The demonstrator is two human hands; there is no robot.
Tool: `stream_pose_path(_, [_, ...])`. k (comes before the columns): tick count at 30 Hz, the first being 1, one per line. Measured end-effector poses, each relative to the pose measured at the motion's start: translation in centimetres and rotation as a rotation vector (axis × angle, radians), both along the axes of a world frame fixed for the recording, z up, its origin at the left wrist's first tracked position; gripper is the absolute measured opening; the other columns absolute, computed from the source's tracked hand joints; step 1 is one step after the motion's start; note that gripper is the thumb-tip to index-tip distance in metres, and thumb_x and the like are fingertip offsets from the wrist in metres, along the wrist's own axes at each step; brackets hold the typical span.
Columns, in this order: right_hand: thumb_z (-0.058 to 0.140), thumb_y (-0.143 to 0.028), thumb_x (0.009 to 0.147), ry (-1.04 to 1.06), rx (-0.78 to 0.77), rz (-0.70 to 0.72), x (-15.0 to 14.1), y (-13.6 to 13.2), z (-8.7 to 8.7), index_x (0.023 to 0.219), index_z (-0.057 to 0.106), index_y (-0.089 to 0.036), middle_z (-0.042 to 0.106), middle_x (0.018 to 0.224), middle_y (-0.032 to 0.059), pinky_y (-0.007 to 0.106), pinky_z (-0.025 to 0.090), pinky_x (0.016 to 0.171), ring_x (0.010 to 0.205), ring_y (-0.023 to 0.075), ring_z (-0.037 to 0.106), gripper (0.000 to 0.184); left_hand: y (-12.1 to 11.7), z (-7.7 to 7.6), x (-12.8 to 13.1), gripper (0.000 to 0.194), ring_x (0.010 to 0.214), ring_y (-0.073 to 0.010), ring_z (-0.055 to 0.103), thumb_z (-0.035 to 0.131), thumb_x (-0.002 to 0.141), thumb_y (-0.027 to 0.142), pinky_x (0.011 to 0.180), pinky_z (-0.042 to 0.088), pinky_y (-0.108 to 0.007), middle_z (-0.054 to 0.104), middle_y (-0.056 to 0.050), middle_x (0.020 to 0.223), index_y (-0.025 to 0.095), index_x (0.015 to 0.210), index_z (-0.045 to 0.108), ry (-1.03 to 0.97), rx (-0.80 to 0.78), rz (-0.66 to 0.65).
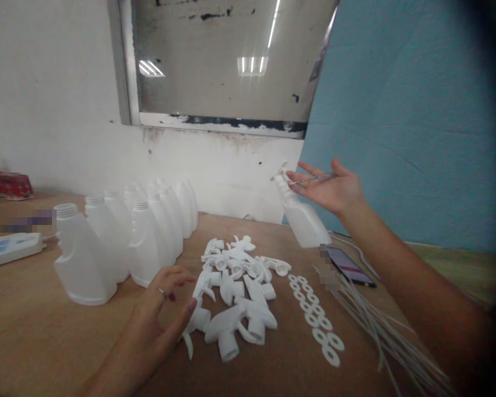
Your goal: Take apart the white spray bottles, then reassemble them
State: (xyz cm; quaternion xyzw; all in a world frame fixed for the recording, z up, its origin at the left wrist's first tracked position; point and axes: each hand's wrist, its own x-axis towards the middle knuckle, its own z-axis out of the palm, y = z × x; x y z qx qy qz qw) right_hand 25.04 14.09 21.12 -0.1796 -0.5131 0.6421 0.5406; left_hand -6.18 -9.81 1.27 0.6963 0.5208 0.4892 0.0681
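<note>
My left hand (159,314), with a ring on one finger, is open beside a pile of white trigger sprayer heads (223,325). Its fingertips are close to the nearest heads; whether they touch is unclear. At the back right, my right hand (334,187) is open, palm turned up and fingers stretched towards the neck of a white spray bottle (306,220). That bottle has a trigger head (280,173) on top and leans to the left. Contact between hand and bottle cannot be made out. A thin greyish streak crosses the right fingers, too blurred to name.
Several headless white bottles (85,264) stand in rows at left. White ring gaskets (313,320) lie right of the heads, then thin white tubes (376,331) and a phone (349,266). A white device (12,248) and red object (8,184) are far left.
</note>
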Motion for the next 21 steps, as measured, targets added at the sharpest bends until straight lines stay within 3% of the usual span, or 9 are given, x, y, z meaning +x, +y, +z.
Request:
stream_pose_path(5, [0.024, -0.050, 0.102, -0.026, 0.091, 0.234, -2.5, -6.9, 0.8, 0.125, 0.060, -0.003, 0.058, 0.134, 0.0271, 0.044, 0.051, 0.081, 0.122, 0.0276, 0.059, 0.064, 0.1, 1.3, 1.0, 0.039, 0.130, -0.0235, 0.048, 0.053, 0.098, 0.039, 0.104, 0.045, -0.038, 0.051, -0.004, 0.141, 0.035, 0.136, 0.045, -0.215, -0.113, -0.101])
stream_pose_path(9, [0.062, -0.058, 0.085, -0.153, 0.199, 0.313, -5.9, -11.8, 0.8, 0.127, 0.061, -0.016, 0.063, 0.130, 0.0200, 0.049, 0.055, 0.085, 0.116, 0.0326, 0.063, 0.060, 0.7, 3.0, 1.5, 0.060, 0.139, -0.0272, 0.040, 0.058, 0.094, 0.047, 0.109, 0.041, -0.046, 0.038, -0.004, 0.154, 0.037, 0.146, 0.031, -0.377, -0.078, -0.107])
stream_pose_path(15, [0.053, -0.062, 0.091, -0.137, 0.208, 0.722, -11.1, -17.1, 0.4, 0.130, 0.053, -0.017, 0.053, 0.139, 0.0187, 0.059, 0.051, 0.089, 0.119, 0.0380, 0.060, 0.060, 0.7, 5.8, 1.7, 0.094, 0.143, -0.0338, 0.035, 0.069, 0.081, 0.057, 0.108, 0.042, -0.050, 0.031, -0.011, 0.158, 0.031, 0.154, 0.016, -0.610, 0.047, -0.111])
stream_pose_path(18, [0.051, -0.066, 0.091, -0.153, 0.179, 0.839, -12.9, -18.0, -0.2, 0.128, 0.054, -0.019, 0.052, 0.140, 0.0171, 0.057, 0.051, 0.089, 0.120, 0.0375, 0.058, 0.060, 0.0, 6.5, 2.3, 0.103, 0.137, -0.0369, 0.044, 0.078, 0.071, 0.055, 0.104, 0.047, -0.048, 0.047, -0.013, 0.148, 0.028, 0.152, 0.021, -0.745, 0.024, -0.125])
stream_pose_path(21, [0.050, -0.065, 0.091, -0.190, 0.166, 0.867, -13.8, -17.6, -0.8, 0.125, 0.056, -0.019, 0.059, 0.134, 0.0162, 0.051, 0.054, 0.086, 0.114, 0.0335, 0.062, 0.058, -0.6, 6.3, 2.3, 0.100, 0.127, -0.0355, 0.054, 0.083, 0.068, 0.046, 0.099, 0.051, -0.044, 0.058, -0.010, 0.137, 0.028, 0.148, 0.027, -0.874, -0.037, -0.138])
